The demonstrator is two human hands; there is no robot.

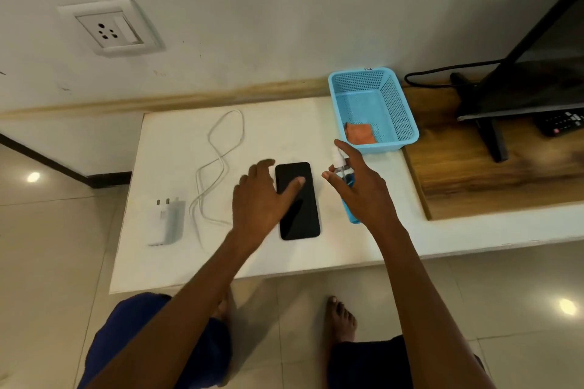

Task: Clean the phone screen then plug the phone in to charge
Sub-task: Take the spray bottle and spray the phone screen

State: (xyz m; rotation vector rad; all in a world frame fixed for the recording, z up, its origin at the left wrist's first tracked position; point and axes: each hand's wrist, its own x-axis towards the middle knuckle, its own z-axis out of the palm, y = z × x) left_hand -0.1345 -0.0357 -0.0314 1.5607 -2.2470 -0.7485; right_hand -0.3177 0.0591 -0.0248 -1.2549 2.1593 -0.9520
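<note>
phone [300, 208], flat glossy black slab w/ rounded corners

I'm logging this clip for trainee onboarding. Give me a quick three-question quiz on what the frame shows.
1. True or false: the folded orange cloth lies inside the light blue perforated plastic basket.
2. Which hand is over the black rectangular phone? A) left B) right C) neither
3. Fill in: the white charging cable lies between the phone and the white ____.

Key
1. True.
2. A: the left hand has its thumb across the screen, while the right hand reaches onto the clear spray bottle of blue liquid.
3. Plug adapter, lying unplugged on the white tabletop.
</note>
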